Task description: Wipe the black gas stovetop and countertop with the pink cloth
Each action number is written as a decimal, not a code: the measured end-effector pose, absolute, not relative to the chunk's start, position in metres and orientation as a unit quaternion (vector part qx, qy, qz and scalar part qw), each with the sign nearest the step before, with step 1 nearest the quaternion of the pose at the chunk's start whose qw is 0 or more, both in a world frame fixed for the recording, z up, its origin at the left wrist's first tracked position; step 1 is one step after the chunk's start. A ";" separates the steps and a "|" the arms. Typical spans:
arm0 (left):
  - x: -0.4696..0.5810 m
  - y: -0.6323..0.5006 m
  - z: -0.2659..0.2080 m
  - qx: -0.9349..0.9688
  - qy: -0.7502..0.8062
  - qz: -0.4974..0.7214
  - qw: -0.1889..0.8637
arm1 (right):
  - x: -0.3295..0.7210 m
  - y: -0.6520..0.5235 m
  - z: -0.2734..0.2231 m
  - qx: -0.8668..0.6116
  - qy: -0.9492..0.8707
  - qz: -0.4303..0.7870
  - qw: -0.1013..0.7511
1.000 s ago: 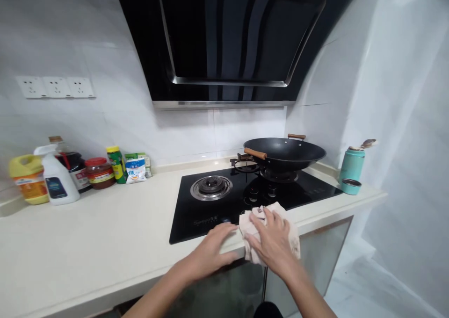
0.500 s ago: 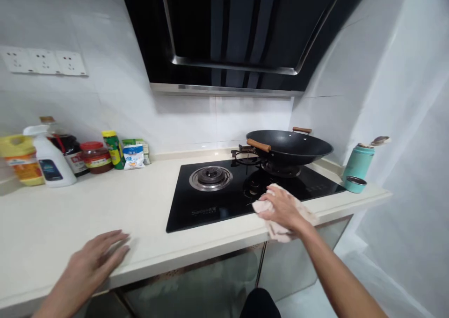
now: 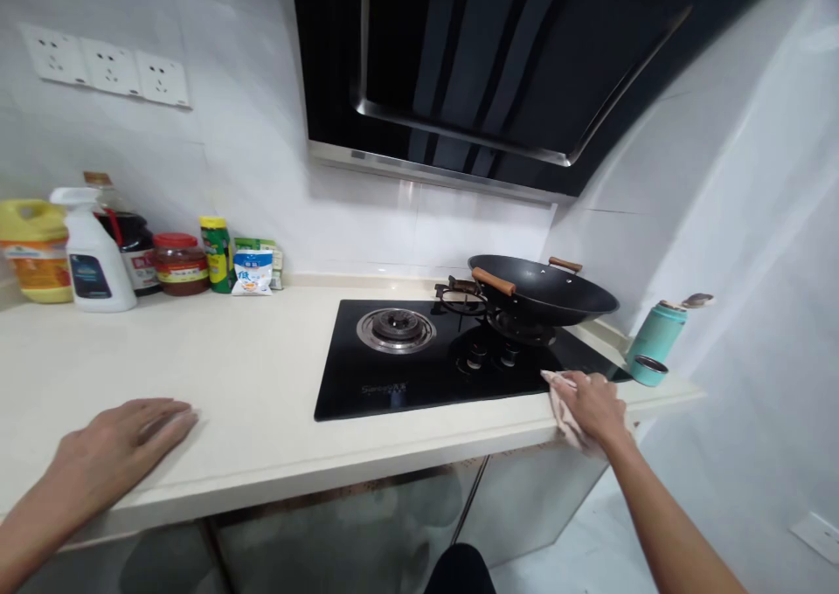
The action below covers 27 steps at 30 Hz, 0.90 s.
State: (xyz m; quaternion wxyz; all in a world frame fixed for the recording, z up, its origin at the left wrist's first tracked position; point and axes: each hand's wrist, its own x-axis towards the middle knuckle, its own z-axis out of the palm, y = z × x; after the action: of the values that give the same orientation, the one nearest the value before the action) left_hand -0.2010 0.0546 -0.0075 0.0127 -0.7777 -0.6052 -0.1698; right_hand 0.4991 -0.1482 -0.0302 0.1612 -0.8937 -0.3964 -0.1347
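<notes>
My right hand presses a pale pink cloth against the front right edge of the black gas stove. Part of the cloth hangs over the counter's front edge, and the fingers hide some of it. On the pale countertop, left of the stove, my left hand rests with fingers stretched out and holds nothing. Two stove knobs show between the left burner and the right hand. A black wok with wooden handles sits on the right burner.
A teal flask and its cup stand at the counter's right end. Along the back left are a white spray bottle, a yellow jug, a red-lidded jar and several condiments. A range hood hangs above.
My right hand has slid the cloth rightward along the stove's front edge, uncovering the knobs. My left hand has shifted left over the counter. The camera view has tilted.
</notes>
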 end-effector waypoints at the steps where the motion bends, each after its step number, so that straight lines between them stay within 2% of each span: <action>1: -0.201 0.055 -0.009 -0.780 -0.603 -0.168 0.015 | 0.478 -0.145 -0.027 -0.880 -0.427 -0.133 0.161; 6: -0.199 0.051 -0.008 -0.777 -0.605 -0.176 0.013 | 0.358 -0.121 -0.007 -0.803 -0.558 -0.127 0.167; 11: -0.198 0.046 -0.006 -0.772 -0.608 -0.185 0.018 | 0.257 -0.104 0.004 -0.714 -0.670 -0.065 0.195; 17: -0.199 0.040 -0.004 -0.777 -0.594 -0.206 0.026 | 0.213 -0.076 0.013 -0.575 -0.745 0.038 0.337; 21: -0.201 0.039 -0.005 -0.778 -0.589 -0.215 0.032 | 0.232 -0.037 0.025 -0.588 -0.676 -0.009 0.444; 23: -0.201 0.038 -0.005 -0.776 -0.591 -0.218 0.033 | 0.246 -0.025 0.026 -0.651 -0.648 -0.021 0.395; 27: -0.200 0.034 -0.006 -0.779 -0.587 -0.219 0.022 | 0.267 -0.033 0.018 -0.723 -0.669 0.011 0.174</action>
State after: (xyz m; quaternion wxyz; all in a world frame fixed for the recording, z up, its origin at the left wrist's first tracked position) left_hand -0.2002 0.0340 -0.0058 0.0222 -0.7793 -0.5868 -0.2189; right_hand 0.2667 -0.0332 0.0177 0.1743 -0.7229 -0.6686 0.0106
